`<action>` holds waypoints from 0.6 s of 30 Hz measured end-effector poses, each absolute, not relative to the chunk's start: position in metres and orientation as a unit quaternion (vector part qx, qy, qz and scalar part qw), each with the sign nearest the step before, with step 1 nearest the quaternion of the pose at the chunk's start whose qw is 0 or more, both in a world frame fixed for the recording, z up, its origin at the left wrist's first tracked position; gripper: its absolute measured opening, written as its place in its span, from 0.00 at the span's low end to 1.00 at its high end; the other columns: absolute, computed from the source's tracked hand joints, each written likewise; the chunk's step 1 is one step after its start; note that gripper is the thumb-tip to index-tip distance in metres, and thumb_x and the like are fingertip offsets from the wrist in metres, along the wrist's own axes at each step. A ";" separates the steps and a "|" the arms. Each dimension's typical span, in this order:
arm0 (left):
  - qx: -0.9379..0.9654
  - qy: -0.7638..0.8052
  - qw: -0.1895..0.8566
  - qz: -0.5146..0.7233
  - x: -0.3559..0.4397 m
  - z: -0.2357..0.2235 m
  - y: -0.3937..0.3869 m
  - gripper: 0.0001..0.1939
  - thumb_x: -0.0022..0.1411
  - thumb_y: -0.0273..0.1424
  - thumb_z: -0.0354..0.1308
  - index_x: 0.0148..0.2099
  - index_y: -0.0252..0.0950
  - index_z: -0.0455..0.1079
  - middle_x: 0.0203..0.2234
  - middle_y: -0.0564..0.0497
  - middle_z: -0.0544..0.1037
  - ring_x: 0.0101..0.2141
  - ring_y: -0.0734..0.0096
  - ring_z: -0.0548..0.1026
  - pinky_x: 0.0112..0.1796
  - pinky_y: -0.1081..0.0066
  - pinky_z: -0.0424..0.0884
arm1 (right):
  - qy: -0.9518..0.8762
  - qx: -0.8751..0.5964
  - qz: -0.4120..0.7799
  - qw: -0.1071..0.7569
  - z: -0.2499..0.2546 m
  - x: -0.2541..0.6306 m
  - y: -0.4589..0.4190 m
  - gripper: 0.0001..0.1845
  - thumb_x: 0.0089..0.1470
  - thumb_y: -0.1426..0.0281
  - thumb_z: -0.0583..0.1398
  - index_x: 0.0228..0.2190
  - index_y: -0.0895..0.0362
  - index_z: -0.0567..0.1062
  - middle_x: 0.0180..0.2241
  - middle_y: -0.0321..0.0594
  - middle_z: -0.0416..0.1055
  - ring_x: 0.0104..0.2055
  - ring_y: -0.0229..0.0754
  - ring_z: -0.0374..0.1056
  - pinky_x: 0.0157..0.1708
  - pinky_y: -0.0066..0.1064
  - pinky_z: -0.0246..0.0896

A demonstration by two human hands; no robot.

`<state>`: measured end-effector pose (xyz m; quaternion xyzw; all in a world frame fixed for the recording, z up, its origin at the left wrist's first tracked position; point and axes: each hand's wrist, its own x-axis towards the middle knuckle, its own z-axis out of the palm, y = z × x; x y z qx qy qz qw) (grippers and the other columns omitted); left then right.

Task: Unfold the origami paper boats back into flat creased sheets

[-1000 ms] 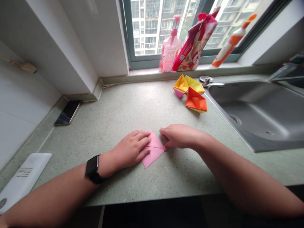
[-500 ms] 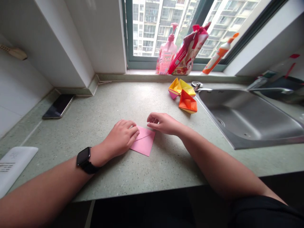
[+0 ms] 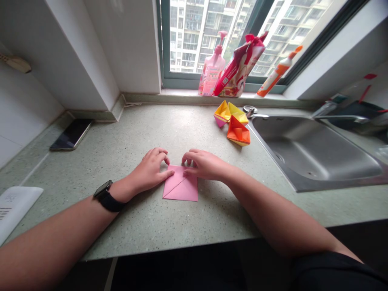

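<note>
Lying newly squared, paper (image 3: 184,191) now bears both thumbs, giving two-handed control: left hand (image 3: 149,169) at ten o'clock, right hand (image 3: 206,164) at one, fingers apart from thumbs.

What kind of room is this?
It looks like a kitchen. There's a metal sink set into a speckled counter, and a pink pump bottle, maybe soap, on the windowsill.
</note>
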<state>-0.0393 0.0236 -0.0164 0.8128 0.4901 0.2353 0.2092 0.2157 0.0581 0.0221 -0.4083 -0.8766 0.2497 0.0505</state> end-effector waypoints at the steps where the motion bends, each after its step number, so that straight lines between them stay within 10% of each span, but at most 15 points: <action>1: 0.810 0.487 0.217 0.244 -0.040 -0.016 0.024 0.11 0.65 0.41 0.65 0.40 0.39 0.73 0.55 0.41 0.74 0.59 0.48 0.71 0.64 0.45 0.66 | -0.876 -0.407 0.253 0.054 0.022 0.215 0.058 0.10 0.61 0.68 0.69 0.45 0.54 0.81 0.45 0.42 0.76 0.43 0.42 0.72 0.43 0.32 0.63; 10: 0.727 0.509 0.300 0.351 -0.037 0.002 0.019 0.10 0.66 0.41 0.66 0.35 0.41 0.76 0.34 0.51 0.81 0.40 0.59 0.77 0.50 0.58 0.73 | -0.837 -0.399 0.359 0.105 0.022 0.217 0.067 0.09 0.59 0.63 0.69 0.38 0.55 0.81 0.39 0.39 0.78 0.40 0.41 0.71 0.39 0.32 0.62; 18: 0.510 0.457 0.482 0.546 -0.033 0.002 0.024 0.19 0.59 0.46 0.75 0.35 0.38 0.74 0.30 0.53 0.76 0.33 0.69 0.73 0.41 0.68 0.72 | -0.611 -0.370 0.652 0.254 0.023 0.219 0.073 0.27 0.52 0.53 0.74 0.47 0.56 0.80 0.46 0.45 0.82 0.43 0.45 0.77 0.42 0.33 0.70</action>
